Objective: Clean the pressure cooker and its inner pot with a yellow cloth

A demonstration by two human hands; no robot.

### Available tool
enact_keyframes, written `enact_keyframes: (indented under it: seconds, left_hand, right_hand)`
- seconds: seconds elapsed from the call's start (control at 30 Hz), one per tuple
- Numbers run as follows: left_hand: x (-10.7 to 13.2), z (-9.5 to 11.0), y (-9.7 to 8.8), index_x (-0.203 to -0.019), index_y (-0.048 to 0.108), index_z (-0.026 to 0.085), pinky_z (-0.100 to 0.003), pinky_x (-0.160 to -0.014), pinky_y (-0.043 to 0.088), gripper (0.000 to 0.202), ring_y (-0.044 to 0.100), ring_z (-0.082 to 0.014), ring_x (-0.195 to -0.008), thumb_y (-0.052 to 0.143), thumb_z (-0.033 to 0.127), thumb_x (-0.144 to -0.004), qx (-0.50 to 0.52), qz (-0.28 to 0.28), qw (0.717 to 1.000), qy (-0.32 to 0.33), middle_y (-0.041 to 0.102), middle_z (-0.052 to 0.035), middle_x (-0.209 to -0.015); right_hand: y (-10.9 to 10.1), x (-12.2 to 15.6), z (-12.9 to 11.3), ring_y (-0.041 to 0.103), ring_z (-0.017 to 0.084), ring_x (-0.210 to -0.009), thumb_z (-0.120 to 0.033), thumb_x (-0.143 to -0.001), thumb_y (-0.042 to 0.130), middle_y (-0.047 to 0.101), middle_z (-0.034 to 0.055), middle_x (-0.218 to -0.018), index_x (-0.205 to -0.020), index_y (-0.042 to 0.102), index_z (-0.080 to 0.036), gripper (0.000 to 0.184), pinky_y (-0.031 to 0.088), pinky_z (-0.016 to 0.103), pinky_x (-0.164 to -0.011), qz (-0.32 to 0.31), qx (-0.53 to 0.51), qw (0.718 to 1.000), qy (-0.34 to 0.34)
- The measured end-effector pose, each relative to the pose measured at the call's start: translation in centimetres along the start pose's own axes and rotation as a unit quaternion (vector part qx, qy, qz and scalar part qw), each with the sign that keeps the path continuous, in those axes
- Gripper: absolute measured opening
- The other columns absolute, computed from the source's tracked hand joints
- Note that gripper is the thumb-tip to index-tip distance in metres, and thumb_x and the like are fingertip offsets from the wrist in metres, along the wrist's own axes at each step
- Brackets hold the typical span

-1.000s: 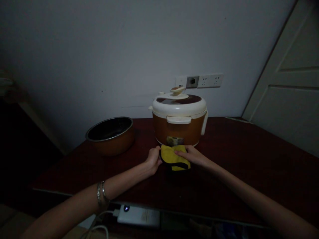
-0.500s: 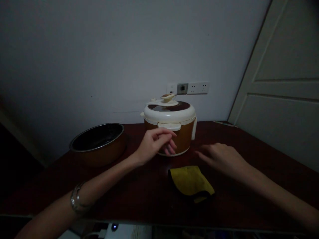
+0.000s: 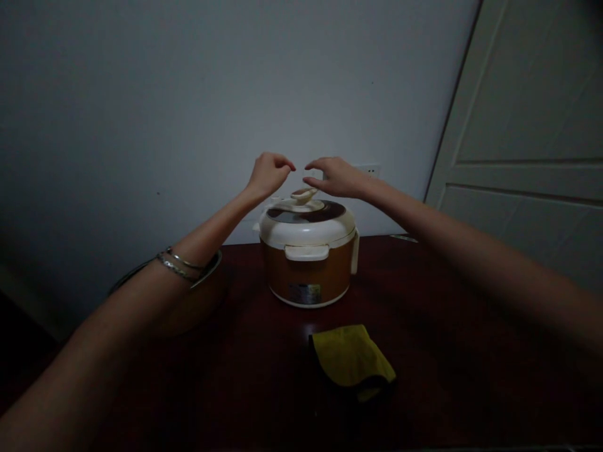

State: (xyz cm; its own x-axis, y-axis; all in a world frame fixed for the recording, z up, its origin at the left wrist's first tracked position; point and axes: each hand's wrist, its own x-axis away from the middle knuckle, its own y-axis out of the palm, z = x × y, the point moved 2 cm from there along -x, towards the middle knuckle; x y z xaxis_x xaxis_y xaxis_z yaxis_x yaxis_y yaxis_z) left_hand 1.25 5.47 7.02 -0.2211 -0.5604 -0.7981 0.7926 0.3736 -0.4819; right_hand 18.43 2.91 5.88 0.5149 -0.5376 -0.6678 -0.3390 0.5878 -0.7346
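From my end, I saw the cooker [image 3: 308,270] standing on the dark table [image 3: 254,383], lid on, its knob [image 3: 304,196] just below both hands. The right hand [image 3: 336,177] had thumb and fingers parted, gripping nothing; the left hand [image 3: 269,174] was curled — I couldn't tell whether its fingertips met. I judged a low sweep could knock the knob, since the hands hung so near it. My other worry was the left forearm, crossing in front of the pot [image 3: 202,298] — a careless drop might catch its rim. The yellow cloth [image 3: 351,358] lay nearer me.
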Motion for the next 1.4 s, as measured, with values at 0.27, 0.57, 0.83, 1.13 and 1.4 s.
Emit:
enact_keyframes:
  seconds: [0.27,0.57,0.83,1.13,1.4]
  left_hand:
    - [1.2,-8.5,-1.0,-0.079,0.069,0.008,-0.031,-0.073,0.042,0.025,0.056,-0.0186,-0.075,0.049,0.017,-0.066,0.040,0.097,0.976,-0.190,0.065,-0.0082,-0.073]
    - [8.6,-16.0,0.4,-0.069,0.063,0.016,-0.030,-0.071,0.042,0.017,0.056,-0.0198,-0.078,0.051,0.025,-0.062,0.129,0.181,0.901,-0.374,0.065,-0.0072,-0.078]
    - [10.8,-17.2,3.8,-0.061,0.063,0.014,-0.027,-0.055,0.040,0.023,0.052,-0.0164,-0.057,0.050,0.034,-0.059,0.199,0.156,0.883,-0.396,0.059,-0.0019,-0.056]
    - [10.3,-15.5,4.1,-0.071,0.069,0.012,-0.026,-0.064,0.045,0.032,0.058,-0.0180,-0.069,0.056,0.039,-0.062,0.238,0.145,0.895,-0.347,0.068,-0.0041,-0.066]
    - [10.4,-16.6,4.4,-0.077,0.071,0.013,-0.031,-0.079,0.047,0.029,0.064,-0.0219,-0.082,0.055,0.028,-0.059,0.250,0.163,0.886,-0.356,0.072,-0.0064,-0.075]
  right_hand:
    - [4.3,-2.7,-0.8,0.051,0.029,-0.117,-0.056,-0.088,0.045,0.054,0.0217,-0.129,-0.131,0.047,-0.003,0.068,0.037,0.037,-0.097,-0.155,-0.027,0.987,-0.005]
    - [6.1,-3.9,-0.4,0.056,0.029,-0.108,-0.053,-0.089,0.041,0.060,0.0213,-0.120,-0.124,0.054,-0.006,0.060,0.042,0.037,-0.088,-0.174,0.008,0.985,0.006]
    - [6.8,-3.4,-0.5,0.061,0.027,-0.100,-0.059,-0.089,0.035,0.065,0.0202,-0.110,-0.115,0.060,-0.008,0.063,0.043,0.034,-0.080,-0.196,0.017,0.980,0.003]
    - [6.8,-3.3,-0.6,0.063,0.029,-0.091,-0.058,-0.093,0.023,0.067,0.0229,-0.100,-0.104,0.064,-0.007,0.066,0.043,0.037,-0.074,-0.173,0.065,0.982,-0.030]
    - [6.5,-3.4,-0.7,0.063,0.027,-0.088,-0.055,-0.094,0.023,0.068,0.0215,-0.099,-0.103,0.063,-0.009,0.062,0.043,0.035,-0.073,-0.184,0.078,0.979,-0.033]
